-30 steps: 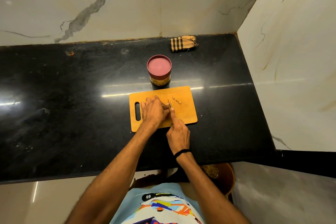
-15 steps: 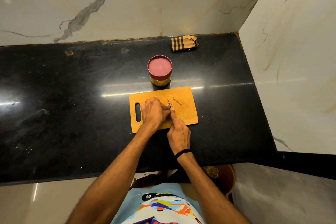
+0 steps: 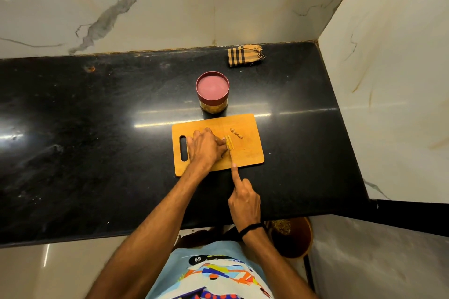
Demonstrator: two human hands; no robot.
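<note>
An orange cutting board (image 3: 250,153) lies on the black counter. On the board, my left hand (image 3: 205,147) has its fingers curled down, and its fingertips hold a small yellow vegetable piece (image 3: 229,142) that is cut into thin strips. My right hand (image 3: 244,198) is at the board's near edge. Its forefinger stretches along the back of a thin knife (image 3: 231,156) and its other fingers are curled round the hidden handle. The blade tip points at the yellow strips. A small brownish scrap (image 3: 236,133) lies on the board farther back.
A jar with a dark red lid (image 3: 212,88) stands just behind the board. A striped folded cloth (image 3: 245,55) lies at the back by the wall. Marble walls close the back and right sides. A brown bin (image 3: 291,238) sits on the floor below the counter edge.
My right hand has drawn back toward me with the knife, so the blade has left the yellow piece and the cut strips show. My left hand has stayed put.
</note>
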